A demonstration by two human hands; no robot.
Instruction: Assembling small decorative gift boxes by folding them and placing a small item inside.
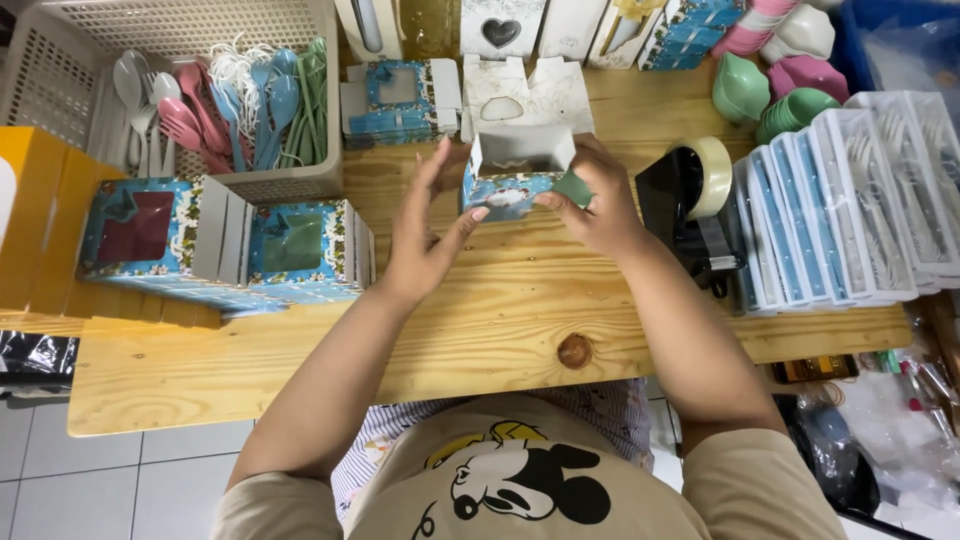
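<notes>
A small blue patterned cardboard box (512, 178) with its white top flaps up stands on the wooden table (480, 330). My right hand (598, 200) grips its right side, thumb on the front, and something green shows inside by my fingers. My left hand (428, 228) is beside the box's left side with fingers spread, the thumb tip touching the box's lower front. Flat unfolded boxes (520, 92) of the same kind lie just behind it.
Finished blue window boxes (225, 245) stand at the left. A beige basket (180, 90) holds pastel plastic spoons and forks. A black tape dispenser (690, 215) sits at the right, beside stacked flat box blanks (840, 210) and coloured bowls (770, 90).
</notes>
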